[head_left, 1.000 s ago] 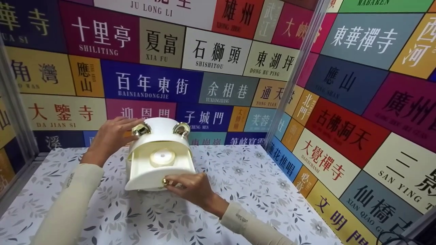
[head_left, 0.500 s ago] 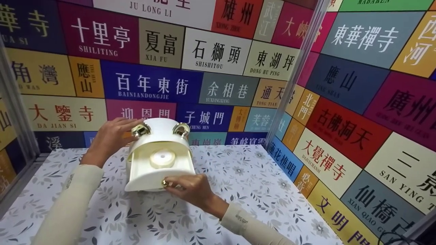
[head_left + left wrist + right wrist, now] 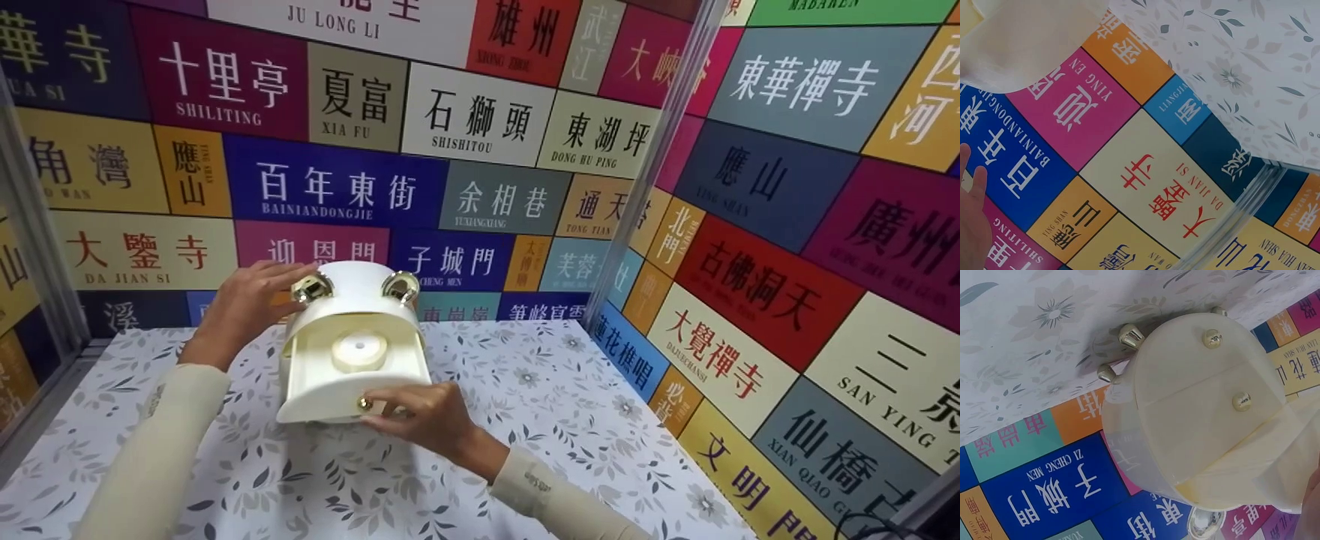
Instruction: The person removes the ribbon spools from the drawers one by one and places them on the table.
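A white drawer box (image 3: 356, 279) with two gold ears stands on the table, its upper drawer (image 3: 397, 360) pulled out. Inside the drawer lies a round cream roll (image 3: 359, 352) with a small hole in its middle, like a tape roll. My right hand (image 3: 427, 420) pinches the gold knob (image 3: 364, 403) on the drawer front between thumb and forefinger. My left hand (image 3: 247, 304) rests against the box's left side by the gold ear (image 3: 312, 287), fingers fairly straight. The right wrist view shows the box upside down, with a lower knob (image 3: 1212, 338).
A white tablecloth (image 3: 525, 450) with grey leaves covers the table. Behind and to the right stand walls (image 3: 480, 112) of colourful panels with lettering. A clear corner strip (image 3: 637, 180) joins them. A dark cable (image 3: 862, 521) shows at the lower right.
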A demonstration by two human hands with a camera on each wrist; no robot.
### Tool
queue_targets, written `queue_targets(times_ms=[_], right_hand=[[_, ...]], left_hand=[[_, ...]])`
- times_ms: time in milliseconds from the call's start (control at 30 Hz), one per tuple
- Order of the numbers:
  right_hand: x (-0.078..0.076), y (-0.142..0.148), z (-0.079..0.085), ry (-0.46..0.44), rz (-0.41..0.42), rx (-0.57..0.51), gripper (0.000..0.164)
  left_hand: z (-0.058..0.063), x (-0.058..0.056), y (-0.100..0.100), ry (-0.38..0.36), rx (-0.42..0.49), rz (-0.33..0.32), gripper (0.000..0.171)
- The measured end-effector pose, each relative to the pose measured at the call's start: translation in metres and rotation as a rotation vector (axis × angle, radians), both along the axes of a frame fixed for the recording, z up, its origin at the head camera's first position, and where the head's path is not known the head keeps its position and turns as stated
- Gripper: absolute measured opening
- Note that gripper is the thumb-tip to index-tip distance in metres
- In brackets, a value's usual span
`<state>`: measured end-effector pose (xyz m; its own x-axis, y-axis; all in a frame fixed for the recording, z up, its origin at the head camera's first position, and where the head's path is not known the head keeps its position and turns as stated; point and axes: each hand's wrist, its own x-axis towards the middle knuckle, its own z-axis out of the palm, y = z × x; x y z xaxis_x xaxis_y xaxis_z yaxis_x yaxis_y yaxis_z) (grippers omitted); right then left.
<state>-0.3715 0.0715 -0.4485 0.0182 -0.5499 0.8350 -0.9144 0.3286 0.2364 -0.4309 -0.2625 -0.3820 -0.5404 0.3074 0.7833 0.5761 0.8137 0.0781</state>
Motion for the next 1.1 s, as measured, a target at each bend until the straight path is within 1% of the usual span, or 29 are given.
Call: queue_targets(times_ms=[133, 200, 367, 467, 533, 600, 733, 833, 967, 1100], right_hand=[[0.002, 0.000, 0.016, -0.027, 0.026, -0.053, 0.032], [0.001, 0.000, 0.027, -0.041, 0.024, -0.083, 0.032], [-0.009, -0.002, 0.049, -0.105, -0.011, -0.129, 0.032], [-0.018, -0.004, 0.058, -0.189, -0.053, -0.135, 0.033], [-0.024, -0.005, 0.062, -0.274, -0.082, -0.131, 0.033], [-0.030, -0.007, 0.064, -0.378, -0.111, -0.120, 0.035], [-0.044, -0.010, 0.065, -0.588, -0.162, -0.077, 0.041], [-0.052, -0.012, 0.064, -0.692, -0.214, -0.012, 0.048], [-0.061, -0.017, 0.064, -0.748, -0.302, 0.103, 0.060], [-0.066, -0.022, 0.063, -0.764, -0.377, 0.196, 0.075]], left_hand=[[0.000, 0.001, 0.000, 0.000, 0.001, 0.001, 0.083], [0.000, 0.000, 0.000, 0.008, 0.000, -0.006, 0.082], [0.000, 0.000, 0.001, 0.017, -0.001, -0.015, 0.080], [0.000, 0.000, 0.001, 0.008, 0.001, -0.012, 0.079], [0.000, 0.000, 0.000, 0.005, 0.003, -0.012, 0.079], [-0.001, 0.000, 0.000, 0.003, 0.006, -0.011, 0.080], [-0.001, -0.002, -0.001, 0.008, 0.008, -0.015, 0.081], [-0.001, -0.003, -0.001, 0.015, -0.007, -0.012, 0.081], [0.000, -0.004, -0.001, 0.021, -0.027, -0.003, 0.082], [-0.001, -0.004, -0.001, 0.012, -0.018, -0.001, 0.082]])
